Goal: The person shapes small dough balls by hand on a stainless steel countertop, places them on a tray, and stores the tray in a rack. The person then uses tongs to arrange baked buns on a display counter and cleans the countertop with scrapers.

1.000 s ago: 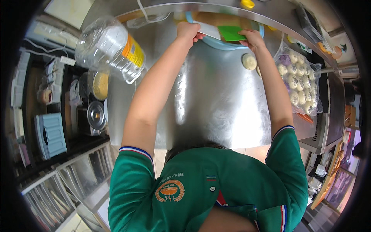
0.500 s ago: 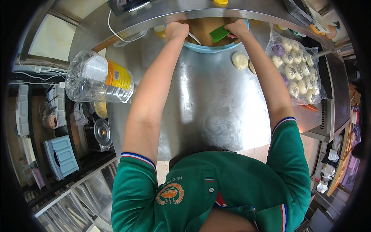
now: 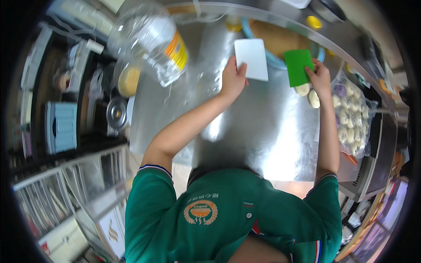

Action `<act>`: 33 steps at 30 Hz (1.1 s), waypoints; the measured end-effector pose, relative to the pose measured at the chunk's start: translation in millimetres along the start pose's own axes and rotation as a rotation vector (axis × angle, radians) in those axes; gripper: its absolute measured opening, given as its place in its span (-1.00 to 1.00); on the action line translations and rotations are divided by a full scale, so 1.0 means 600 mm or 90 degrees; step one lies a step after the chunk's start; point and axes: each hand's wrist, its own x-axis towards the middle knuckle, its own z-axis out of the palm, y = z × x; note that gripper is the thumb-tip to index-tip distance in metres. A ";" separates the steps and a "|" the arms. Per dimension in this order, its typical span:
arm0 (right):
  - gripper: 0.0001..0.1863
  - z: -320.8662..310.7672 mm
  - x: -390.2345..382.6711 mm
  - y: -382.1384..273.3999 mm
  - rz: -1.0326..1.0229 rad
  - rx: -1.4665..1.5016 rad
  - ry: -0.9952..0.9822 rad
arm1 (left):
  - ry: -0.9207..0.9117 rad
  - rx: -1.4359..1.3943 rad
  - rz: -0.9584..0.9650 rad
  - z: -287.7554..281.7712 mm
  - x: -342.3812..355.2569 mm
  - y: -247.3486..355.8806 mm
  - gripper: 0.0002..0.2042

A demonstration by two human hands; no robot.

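Note:
My left hand (image 3: 233, 79) grips the lower left edge of a white dough scraper (image 3: 252, 59), holding it above the steel table. Raised near the right side is a green dough scraper (image 3: 298, 66), pinched at its edge by my right hand (image 3: 320, 79). Both are flat plates. Behind them, at the far edge, stands a light blue basin (image 3: 275, 63) with a brown mass inside; the scrapers cover part of its near rim. Just below the green scraper lie two pale round dough pieces, one (image 3: 314, 99) next to my right wrist and the other partly hidden.
The steel table (image 3: 258, 127) stretches in front of me. A big clear plastic jug (image 3: 151, 41) lies at the left, over the table's edge. Bagged buns (image 3: 351, 109) sit at the right. A raised steel ledge (image 3: 346, 55) runs along the back; shelves (image 3: 61, 127) stand left.
Both hands have come out of the basin toward me, with the scrapers now lifted over the table. The view has swung left, so the basin and buns appear further right.

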 end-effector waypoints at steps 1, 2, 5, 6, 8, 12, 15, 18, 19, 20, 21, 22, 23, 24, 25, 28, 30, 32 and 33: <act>-0.68 0.023 -0.025 -0.012 -0.109 -0.038 0.023 | -0.003 0.004 -0.035 -0.035 -0.051 -0.019 -0.77; -0.70 0.038 -0.052 -0.025 -0.071 -0.234 -0.046 | 0.012 -0.062 -0.123 -0.065 -0.095 -0.037 -0.73; -0.70 0.175 -0.085 -0.057 -0.150 -0.299 -0.114 | 0.135 -0.126 -0.218 -0.143 -0.202 -0.088 -0.82; -0.71 0.221 -0.080 -0.064 -0.156 -0.325 -0.159 | 0.171 -0.167 -0.215 -0.165 -0.231 -0.101 -0.82; -0.72 0.310 -0.063 -0.076 -0.292 -0.316 -0.183 | 0.216 -0.176 -0.229 -0.215 -0.277 -0.116 -0.79; -0.74 0.444 -0.034 -0.101 -0.428 -0.394 -0.225 | 0.370 -0.100 -0.183 -0.285 -0.330 -0.123 -0.81; -0.71 0.482 -0.041 -0.116 -0.503 -0.425 -0.246 | 0.430 -0.039 -0.178 -0.345 -0.334 -0.116 -0.80; -0.69 0.479 -0.070 -0.118 -0.555 -0.428 -0.253 | 0.488 0.115 -0.166 -0.411 -0.300 -0.110 -0.80; -0.68 0.473 -0.080 -0.115 -0.566 -0.426 -0.260 | 0.503 0.186 -0.162 -0.429 -0.287 -0.106 -0.81; -0.67 0.465 -0.088 -0.112 -0.573 -0.430 -0.272 | 0.489 0.269 -0.140 -0.444 -0.277 -0.099 -0.81; -0.68 0.458 -0.096 -0.108 -0.580 -0.432 -0.282 | 0.477 0.344 -0.141 -0.457 -0.267 -0.091 -0.82; -0.69 0.451 -0.102 -0.104 -0.582 -0.438 -0.301 | 0.462 0.420 -0.142 -0.465 -0.260 -0.082 -0.82; -0.69 0.444 -0.107 -0.101 -0.577 -0.446 -0.324 | 0.421 0.584 -0.112 -0.469 -0.255 -0.073 -0.81; -0.69 0.437 -0.111 -0.099 -0.583 -0.416 -0.308 | 0.372 0.747 -0.080 -0.472 -0.251 -0.064 -0.80; -0.69 0.431 -0.115 -0.097 -0.582 -0.388 -0.296 | 0.319 0.915 -0.023 -0.473 -0.248 -0.055 -0.79; -0.67 0.414 -0.126 -0.093 -0.567 -0.347 -0.259 | 0.134 1.058 -0.015 -0.463 -0.232 -0.044 -0.73; -0.65 0.403 -0.135 -0.089 -0.549 -0.341 -0.248 | 0.075 1.077 -0.047 -0.445 -0.220 -0.050 -0.71; -0.62 0.391 -0.146 -0.084 -0.521 -0.349 -0.248 | 0.063 1.048 -0.061 -0.421 -0.203 -0.063 -0.68; -0.61 0.386 -0.151 -0.080 -0.519 -0.349 -0.238 | 0.046 1.049 -0.048 -0.406 -0.198 -0.070 -0.66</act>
